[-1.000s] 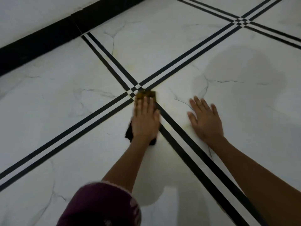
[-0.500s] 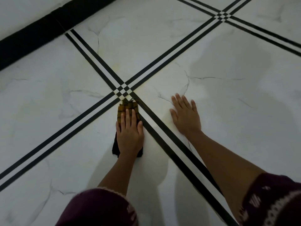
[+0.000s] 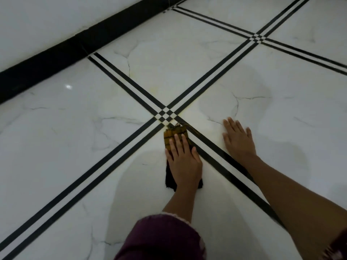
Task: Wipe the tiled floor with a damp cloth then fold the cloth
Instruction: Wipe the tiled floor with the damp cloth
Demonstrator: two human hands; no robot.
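Cloth [image 3: 175,135] down flat on the tiled floor [image 3: 206,61], just below the little checkered crossing [image 3: 166,114] where the black stripe bands meet! Much of it is hidden: the left hand [image 3: 183,162] lies right across its middle, so only the mustard-yellow checked end pokes out past the fingertips and a dark end shows at the wrist. Whether it's folded or bunched underneath, cannot tell. That left hand is flat, fingers together, palm pressing the cloth down, not pinching it. The right hand [image 3: 238,140] is spread flat on bare tile across the stripe band, holding nothing. One cloth, two hands, two crossings in view. A maroon sleeve [image 3: 161,239] is cut off at the bottom edge. Dull damp patches show on the tiles around both hands. Black skirting [image 3: 56,57] runs along the wall upper left.
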